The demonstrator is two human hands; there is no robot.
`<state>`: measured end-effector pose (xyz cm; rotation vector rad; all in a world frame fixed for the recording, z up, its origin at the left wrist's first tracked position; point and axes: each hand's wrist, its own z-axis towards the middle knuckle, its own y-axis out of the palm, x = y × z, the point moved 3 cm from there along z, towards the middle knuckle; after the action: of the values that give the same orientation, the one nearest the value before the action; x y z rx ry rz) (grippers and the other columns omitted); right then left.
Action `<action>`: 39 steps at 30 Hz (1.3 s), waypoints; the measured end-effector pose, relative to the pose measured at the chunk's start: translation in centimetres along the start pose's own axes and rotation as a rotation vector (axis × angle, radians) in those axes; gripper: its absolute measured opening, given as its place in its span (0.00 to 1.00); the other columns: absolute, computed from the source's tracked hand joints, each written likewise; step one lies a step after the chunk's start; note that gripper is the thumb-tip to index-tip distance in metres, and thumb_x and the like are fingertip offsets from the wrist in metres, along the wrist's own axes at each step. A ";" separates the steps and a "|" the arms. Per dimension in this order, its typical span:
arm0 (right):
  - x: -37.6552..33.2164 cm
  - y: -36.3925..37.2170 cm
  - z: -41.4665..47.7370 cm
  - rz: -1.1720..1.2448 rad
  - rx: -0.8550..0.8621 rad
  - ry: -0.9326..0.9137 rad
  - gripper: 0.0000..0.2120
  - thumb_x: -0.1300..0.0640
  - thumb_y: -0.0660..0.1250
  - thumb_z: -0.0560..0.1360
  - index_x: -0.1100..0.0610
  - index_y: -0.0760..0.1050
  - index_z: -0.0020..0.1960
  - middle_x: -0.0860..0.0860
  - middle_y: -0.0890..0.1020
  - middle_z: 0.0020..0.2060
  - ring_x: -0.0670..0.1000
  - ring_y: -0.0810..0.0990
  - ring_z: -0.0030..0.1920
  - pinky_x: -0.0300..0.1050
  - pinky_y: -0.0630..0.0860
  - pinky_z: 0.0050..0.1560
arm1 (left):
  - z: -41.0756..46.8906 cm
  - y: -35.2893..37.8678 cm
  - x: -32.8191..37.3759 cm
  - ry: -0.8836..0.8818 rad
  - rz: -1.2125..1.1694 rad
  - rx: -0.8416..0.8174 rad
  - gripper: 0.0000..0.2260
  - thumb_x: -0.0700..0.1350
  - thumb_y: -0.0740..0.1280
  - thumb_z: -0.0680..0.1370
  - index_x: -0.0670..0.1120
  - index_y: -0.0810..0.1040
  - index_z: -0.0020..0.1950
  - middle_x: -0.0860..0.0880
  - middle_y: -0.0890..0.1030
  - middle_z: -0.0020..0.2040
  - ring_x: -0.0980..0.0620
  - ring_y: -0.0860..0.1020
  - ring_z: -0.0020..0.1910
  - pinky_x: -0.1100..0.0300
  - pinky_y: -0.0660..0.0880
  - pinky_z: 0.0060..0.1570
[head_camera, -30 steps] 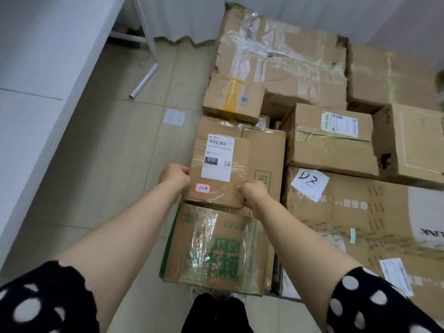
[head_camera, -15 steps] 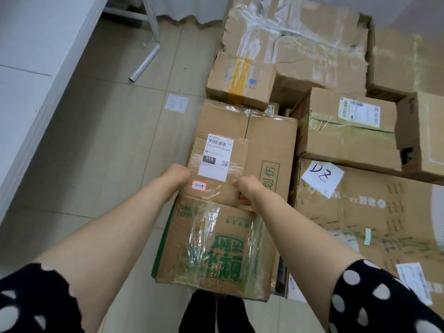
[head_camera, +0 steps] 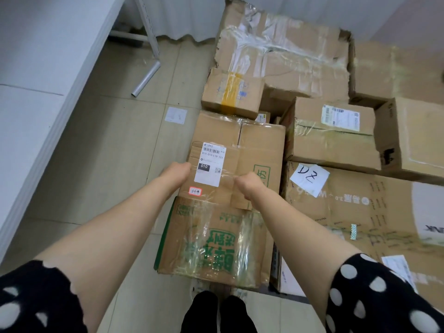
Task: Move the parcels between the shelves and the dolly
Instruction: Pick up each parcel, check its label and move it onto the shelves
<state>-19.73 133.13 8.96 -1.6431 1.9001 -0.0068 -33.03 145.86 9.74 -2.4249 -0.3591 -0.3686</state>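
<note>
Where the tiled floor [head_camera: 108,164] is taken up on the right by stacked cardboard, the largest piece, a crushed carton [head_camera: 300,56] wrapped in clear tape, is seen at the far end. A wide carton [head_camera: 360,212] marked by a white note [head_camera: 310,179] reading "D2" is seen on the near right. A carton with green print [head_camera: 211,239] under glossy tape is placed just ahead of the person's feet, and a plain brown carton [head_camera: 259,145] is set directly behind it. The small parcel [head_camera: 216,193] is held over the line where these two meet; whether it is resting on them cannot be told. Its left edge is gripped by the left hand [head_camera: 176,173] and its right edge by the right hand [head_camera: 247,186], the fingers of each being curled round the cardboard. A white barcode label [head_camera: 209,164] and a small red-edged sticker [head_camera: 195,191] are carried on its top.
</note>
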 end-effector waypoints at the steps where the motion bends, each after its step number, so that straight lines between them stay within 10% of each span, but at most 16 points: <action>1: -0.2 -1.1 -1.5 0.010 0.008 -0.022 0.11 0.60 0.57 0.80 0.65 0.75 0.52 0.53 0.71 0.33 0.50 0.69 0.32 0.41 0.66 0.32 | -1.2 -0.5 1.0 0.053 0.040 0.001 0.16 0.48 0.56 0.80 0.40 0.76 0.61 0.41 0.76 0.61 0.42 0.74 0.58 0.55 0.69 0.53; 5: -0.4 -6.8 -7.8 0.039 0.124 -0.099 0.20 0.52 0.63 0.78 0.66 0.75 0.63 0.59 0.79 0.59 0.58 0.77 0.60 0.49 0.73 0.62 | -8.0 -1.9 7.0 0.301 0.261 -0.020 0.18 0.47 0.56 0.80 0.46 0.74 0.67 0.45 0.77 0.64 0.44 0.75 0.56 0.56 0.71 0.54; 9: 0.9 -13.2 -15.5 0.053 0.262 -0.133 0.23 0.49 0.68 0.74 0.60 0.74 0.65 0.54 0.78 0.61 0.55 0.76 0.61 0.49 0.72 0.63 | -16.1 -1.3 13.5 0.559 0.502 -0.010 0.25 0.49 0.60 0.78 0.49 0.62 0.76 0.46 0.67 0.73 0.44 0.68 0.70 0.53 0.68 0.66; 14: 5.6 -20.4 -26.7 0.205 0.508 -0.113 0.18 0.54 0.70 0.74 0.64 0.78 0.59 0.58 0.81 0.56 0.55 0.79 0.55 0.46 0.75 0.53 | -26.9 1.9 20.5 0.937 0.733 -0.044 0.28 0.53 0.63 0.76 0.53 0.62 0.76 0.48 0.68 0.73 0.45 0.68 0.70 0.50 0.69 0.65; 20: 15.3 -24.0 -38.9 0.380 0.759 0.003 0.27 0.51 0.71 0.73 0.61 0.70 0.68 0.52 0.75 0.63 0.55 0.73 0.65 0.47 0.69 0.65 | -40.6 10.7 23.5 1.338 0.924 -0.135 0.28 0.54 0.65 0.75 0.54 0.63 0.75 0.46 0.72 0.70 0.44 0.70 0.67 0.49 0.71 0.63; 25: 26.6 -23.9 -49.4 0.345 0.986 0.190 0.50 0.42 0.77 0.65 0.55 0.54 0.77 0.54 0.61 0.75 0.56 0.60 0.74 0.54 0.60 0.72 | -54.1 19.7 20.9 1.647 1.065 -0.252 0.33 0.54 0.66 0.74 0.54 0.58 0.77 0.46 0.71 0.70 0.43 0.71 0.66 0.47 0.71 0.63; 39: 65.1 -12.4 -84.8 0.653 1.453 0.564 0.45 0.44 0.75 0.67 0.58 0.58 0.74 0.55 0.66 0.71 0.58 0.65 0.70 0.54 0.68 0.66 | -96.9 47.5 -2.7 2.279 1.253 -0.504 0.34 0.58 0.66 0.74 0.55 0.57 0.77 0.48 0.67 0.74 0.45 0.66 0.71 0.48 0.67 0.68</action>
<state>-48.95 39.60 53.50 -0.0131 1.8313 -1.3238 -35.71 47.66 54.61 -0.6881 2.0495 -2.0317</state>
